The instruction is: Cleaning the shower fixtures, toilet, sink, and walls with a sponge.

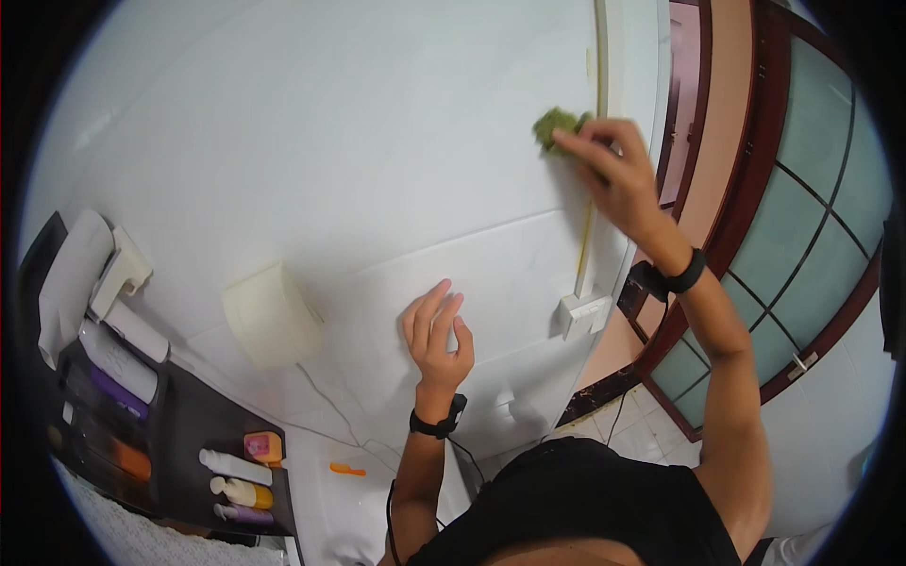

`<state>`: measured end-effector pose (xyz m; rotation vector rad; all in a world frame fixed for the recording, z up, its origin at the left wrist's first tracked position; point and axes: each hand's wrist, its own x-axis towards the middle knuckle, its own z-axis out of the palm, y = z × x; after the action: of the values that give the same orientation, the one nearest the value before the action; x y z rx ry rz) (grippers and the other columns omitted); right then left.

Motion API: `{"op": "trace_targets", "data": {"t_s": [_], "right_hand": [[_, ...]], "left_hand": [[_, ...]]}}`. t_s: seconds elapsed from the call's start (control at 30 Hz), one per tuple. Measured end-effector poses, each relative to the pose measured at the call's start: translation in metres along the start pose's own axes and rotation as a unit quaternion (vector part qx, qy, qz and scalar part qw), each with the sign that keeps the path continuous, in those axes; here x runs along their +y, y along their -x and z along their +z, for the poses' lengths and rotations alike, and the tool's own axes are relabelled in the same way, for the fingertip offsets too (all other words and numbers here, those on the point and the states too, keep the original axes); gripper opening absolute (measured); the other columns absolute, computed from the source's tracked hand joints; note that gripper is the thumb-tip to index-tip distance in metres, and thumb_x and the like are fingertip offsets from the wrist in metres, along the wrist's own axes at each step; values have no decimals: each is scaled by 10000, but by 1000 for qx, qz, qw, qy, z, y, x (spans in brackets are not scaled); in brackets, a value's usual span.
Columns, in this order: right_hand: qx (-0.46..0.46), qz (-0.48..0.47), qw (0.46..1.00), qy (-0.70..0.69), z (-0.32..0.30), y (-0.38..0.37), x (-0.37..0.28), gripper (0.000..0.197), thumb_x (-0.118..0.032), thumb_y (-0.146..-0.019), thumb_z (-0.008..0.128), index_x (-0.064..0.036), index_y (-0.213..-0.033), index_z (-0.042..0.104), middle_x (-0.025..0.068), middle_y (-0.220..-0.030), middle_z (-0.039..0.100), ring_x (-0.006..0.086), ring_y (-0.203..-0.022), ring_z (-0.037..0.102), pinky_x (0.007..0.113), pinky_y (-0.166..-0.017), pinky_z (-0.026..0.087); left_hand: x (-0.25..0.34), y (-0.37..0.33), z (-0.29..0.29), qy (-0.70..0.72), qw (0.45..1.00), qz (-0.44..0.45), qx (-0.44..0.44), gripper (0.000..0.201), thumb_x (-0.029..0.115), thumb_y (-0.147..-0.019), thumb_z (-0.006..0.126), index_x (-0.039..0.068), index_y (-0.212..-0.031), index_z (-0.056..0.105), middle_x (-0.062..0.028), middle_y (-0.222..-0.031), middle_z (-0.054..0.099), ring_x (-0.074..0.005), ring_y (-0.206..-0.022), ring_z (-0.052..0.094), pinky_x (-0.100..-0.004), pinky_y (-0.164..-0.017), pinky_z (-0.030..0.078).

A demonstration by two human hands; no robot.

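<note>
My right hand [618, 179] is closed on a green scouring pad [555, 130], its fingers pinching the pad against the white wall [425, 141]. It is close beside the narrow vertical cable cover [602, 66] near the wall's right edge. Lower and to the left, my left hand [437, 347] is held up by the wall with its fingers apart and nothing in them. Whether its fingertips touch the wall, I cannot tell. A white wall switch [584, 313] sits to the right of that hand, at the bottom of the cable cover.
A cream box [274, 316] with a cord hangs on the wall. At left, a dark shelf [189, 415] bears several bottles [241, 492]. Below is a white basin [326, 509] with an orange object [347, 469]. A glass-paned door [802, 189] stands at right.
</note>
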<state>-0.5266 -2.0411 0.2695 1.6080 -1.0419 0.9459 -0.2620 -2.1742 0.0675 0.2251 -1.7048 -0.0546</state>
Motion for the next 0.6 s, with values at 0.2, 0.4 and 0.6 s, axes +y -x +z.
{"op": "trace_targets", "data": {"t_s": [0.2, 0.4, 0.6], "right_hand": [[-124, -213, 969, -15, 6, -2, -2, 331, -42, -881, 739, -94, -1203, 795, 64, -1085, 691, 257, -961, 691, 377, -857, 600], [10, -132, 985, 112, -11, -128, 54, 328, -4, -894, 761, -103, -1205, 797, 91, -1189, 736, 314, -1066, 698, 391, -883, 573], [106, -64, 992, 33, -1, -187, 47, 195, -73, -1004, 716, -58, -1181, 796, 110, -1203, 743, 264, -1095, 688, 398, -972, 598]], "left_hand": [[-14, 13, 12, -52, 997, 62, 20, 367, -125, -808, 612, 73, -1047, 807, -127, -1378, 718, -315, -1261, 570, -383, -1009, 509], [-29, 21, 23, -86, 989, 115, 40, 357, -125, -803, 602, 104, -967, 822, -124, -1306, 763, -321, -1318, 555, -359, -1007, 525], [-26, 24, 28, -78, 991, 104, 43, 343, -125, -812, 604, 106, -940, 822, -119, -1318, 761, -316, -1319, 564, -360, -1004, 526]]}}
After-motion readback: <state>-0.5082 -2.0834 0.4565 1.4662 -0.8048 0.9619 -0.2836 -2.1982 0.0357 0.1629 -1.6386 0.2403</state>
